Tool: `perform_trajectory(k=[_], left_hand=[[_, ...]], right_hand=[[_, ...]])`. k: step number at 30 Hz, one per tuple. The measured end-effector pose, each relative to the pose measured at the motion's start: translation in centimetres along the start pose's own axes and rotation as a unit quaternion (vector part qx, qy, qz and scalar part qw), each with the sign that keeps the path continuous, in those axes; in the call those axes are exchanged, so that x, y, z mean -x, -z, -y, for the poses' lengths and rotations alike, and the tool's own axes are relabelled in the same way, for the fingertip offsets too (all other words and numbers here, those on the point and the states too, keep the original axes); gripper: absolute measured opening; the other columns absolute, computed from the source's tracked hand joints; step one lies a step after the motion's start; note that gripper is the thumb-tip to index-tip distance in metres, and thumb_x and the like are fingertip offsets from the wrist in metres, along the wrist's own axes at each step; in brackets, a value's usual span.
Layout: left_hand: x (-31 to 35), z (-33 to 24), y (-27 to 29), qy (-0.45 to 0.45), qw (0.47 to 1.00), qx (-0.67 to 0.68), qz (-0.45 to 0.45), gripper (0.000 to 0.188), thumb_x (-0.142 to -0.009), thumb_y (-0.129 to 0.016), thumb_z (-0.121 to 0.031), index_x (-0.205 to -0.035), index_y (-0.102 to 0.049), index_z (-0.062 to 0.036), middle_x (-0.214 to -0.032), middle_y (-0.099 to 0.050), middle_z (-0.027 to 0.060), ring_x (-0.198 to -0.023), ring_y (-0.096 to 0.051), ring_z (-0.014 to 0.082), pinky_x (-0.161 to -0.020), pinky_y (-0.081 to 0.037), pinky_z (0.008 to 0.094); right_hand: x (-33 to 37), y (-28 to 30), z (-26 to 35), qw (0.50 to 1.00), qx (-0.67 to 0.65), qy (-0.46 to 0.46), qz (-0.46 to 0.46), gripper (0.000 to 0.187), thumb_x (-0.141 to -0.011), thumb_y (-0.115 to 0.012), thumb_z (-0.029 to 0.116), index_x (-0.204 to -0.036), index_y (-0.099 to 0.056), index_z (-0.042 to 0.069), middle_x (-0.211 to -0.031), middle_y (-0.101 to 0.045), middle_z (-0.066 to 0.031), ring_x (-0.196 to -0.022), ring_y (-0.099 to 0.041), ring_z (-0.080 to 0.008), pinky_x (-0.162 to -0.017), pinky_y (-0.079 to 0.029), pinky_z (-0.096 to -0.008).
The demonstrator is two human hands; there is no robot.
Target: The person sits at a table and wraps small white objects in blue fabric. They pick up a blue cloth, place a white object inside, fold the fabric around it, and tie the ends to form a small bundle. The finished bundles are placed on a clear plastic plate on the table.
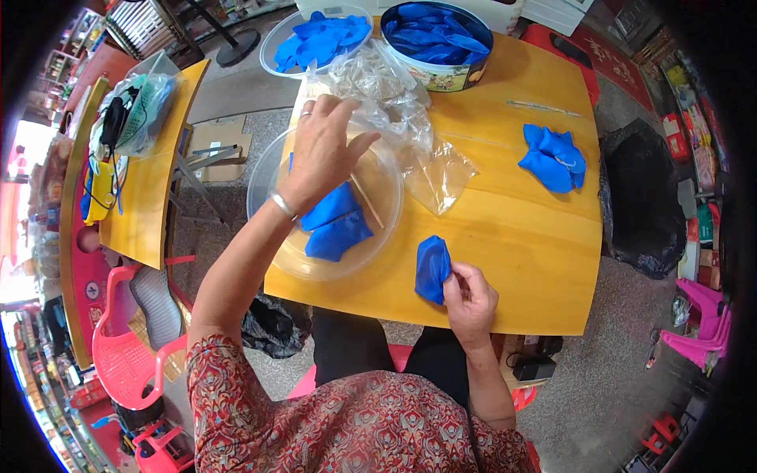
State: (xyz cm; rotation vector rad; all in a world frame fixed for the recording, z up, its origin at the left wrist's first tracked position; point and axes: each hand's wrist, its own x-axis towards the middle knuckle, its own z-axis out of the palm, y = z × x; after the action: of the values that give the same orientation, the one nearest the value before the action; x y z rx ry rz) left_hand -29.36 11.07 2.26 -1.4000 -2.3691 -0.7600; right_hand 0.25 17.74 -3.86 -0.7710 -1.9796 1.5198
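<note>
Right hand [471, 298] pinches a folded blue glove [432, 269] at its fingertips, low on the counter [520, 236]. Left hand [322, 150], fingers spread, touches crumpled clear bags [386, 102] above a clear bowl [272, 169] holding more blue gloves beneath its wrist.

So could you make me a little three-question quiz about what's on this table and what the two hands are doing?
1. True or false: the right hand pinches a folded blue glove near the front edge of the wooden table.
2. What does the left hand reach towards? A) the round tin B) the pile of clear plastic bags C) a red chair
3. Fill in: two blue pieces lie in a clear round ____.

Key: 1 true. 2 B, though the picture does not settle whether its grip has closed on a bag. 3 bowl.
</note>
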Motion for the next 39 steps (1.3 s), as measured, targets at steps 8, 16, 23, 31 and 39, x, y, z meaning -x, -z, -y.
perform_trajectory(k=[8, 16, 23, 31, 39], left_hand=[[-1.4, -0.3, -0.4, 0.120, 0.906, 0.406, -0.009, 0.011, -0.088, -0.066, -0.008, -0.097, -0.062, -0.0036, -0.091, -0.065, 0.0039, -0.088, -0.061, 0.0153, -0.079, -0.048, 0.0274], [-1.0, -8.1, 6.1, 0.253, 0.765, 0.591, 0.042, 0.008, -0.097, -0.057, -0.015, -0.098, -0.057, -0.0071, -0.088, -0.061, 0.0019, -0.079, -0.060, 0.0099, -0.073, -0.051, 0.0280], [3.5, -14.5, 7.6, 0.215, 0.742, 0.630, 0.079, 0.013, -0.095, -0.060, -0.013, -0.103, -0.059, -0.0027, -0.096, -0.064, 0.0034, -0.087, -0.061, 0.0117, -0.080, -0.050, 0.0266], [9.7, -17.2, 7.6, 0.264, 0.739, 0.608, -0.117, 0.025, -0.099, -0.054, -0.017, -0.118, -0.057, -0.0014, -0.113, -0.061, 0.0063, -0.108, -0.058, 0.0152, -0.092, -0.048, 0.0318], [16.5, -19.6, 4.3, 0.313, 0.609, 0.728, 0.029, 0.032, -0.096, -0.060, -0.018, -0.120, -0.058, 0.0033, -0.108, -0.066, 0.0095, -0.098, -0.063, 0.0154, -0.089, -0.050, 0.0305]], right_hand=[[-1.8, 1.7, 1.2, 0.999, -0.025, -0.022, 0.023, 0.030, -0.092, -0.061, 0.006, -0.120, -0.059, -0.005, -0.094, -0.063, -0.0072, -0.078, -0.060, -0.0089, -0.062, -0.052, -0.0228], [-3.1, 3.2, 3.8, 0.974, 0.096, 0.203, -0.035, 0.045, -0.083, -0.073, 0.009, -0.123, -0.057, -0.001, -0.121, -0.059, -0.0166, -0.104, -0.062, -0.0283, -0.081, -0.054, -0.0367], [-3.1, 0.2, 8.0, 0.974, -0.057, 0.217, -0.035, 0.055, -0.084, -0.075, 0.012, -0.131, -0.050, -0.001, -0.117, -0.062, -0.0146, -0.102, -0.063, -0.0238, -0.082, -0.053, -0.0317], [0.3, 1.8, 6.4, 0.898, -0.440, 0.017, 0.013, 0.019, -0.096, -0.054, 0.009, -0.112, -0.061, -0.001, -0.103, -0.067, -0.0086, -0.085, -0.066, -0.0147, -0.069, -0.058, -0.0288], [4.3, 3.1, 6.1, 0.914, -0.392, -0.025, 0.099, 0.023, -0.095, -0.057, 0.009, -0.114, -0.059, -0.003, -0.106, -0.065, -0.0087, -0.091, -0.065, -0.0146, -0.076, -0.057, -0.0290]])
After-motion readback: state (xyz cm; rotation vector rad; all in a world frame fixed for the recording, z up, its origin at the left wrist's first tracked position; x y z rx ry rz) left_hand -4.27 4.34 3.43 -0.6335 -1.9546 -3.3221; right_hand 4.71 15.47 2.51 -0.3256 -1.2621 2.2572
